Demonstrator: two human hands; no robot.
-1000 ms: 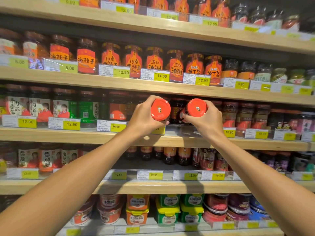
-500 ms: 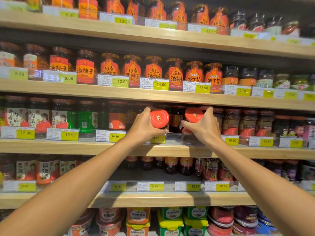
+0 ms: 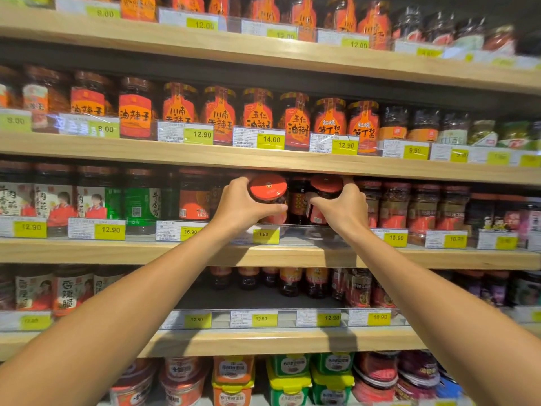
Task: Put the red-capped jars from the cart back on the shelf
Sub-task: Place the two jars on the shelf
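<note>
My left hand [image 3: 243, 205] grips a red-capped jar [image 3: 268, 187], tilted with its cap toward me, inside the third shelf [image 3: 263, 254] opening. My right hand [image 3: 341, 208] holds a second red-capped jar [image 3: 326, 184] just to the right, deeper under the shelf board above and in shadow. Between the two jars stands a dark jar [image 3: 298, 200] at the back of the shelf. Both held jars sit above the clear price-tag rail [image 3: 292, 230]. The cart is out of view.
Rows of sauce jars fill the shelf left [image 3: 193, 197] and right [image 3: 395, 206] of the gap. The shelf board above [image 3: 263, 161] hangs close over the jar caps. Lower shelves hold more jars [image 3: 289, 282] and tubs [image 3: 288, 373].
Both hands have pushed the jars forward and lower into the shelf gap; the right jar has gone deeper into shadow under the upper board. The camera has come closer.
</note>
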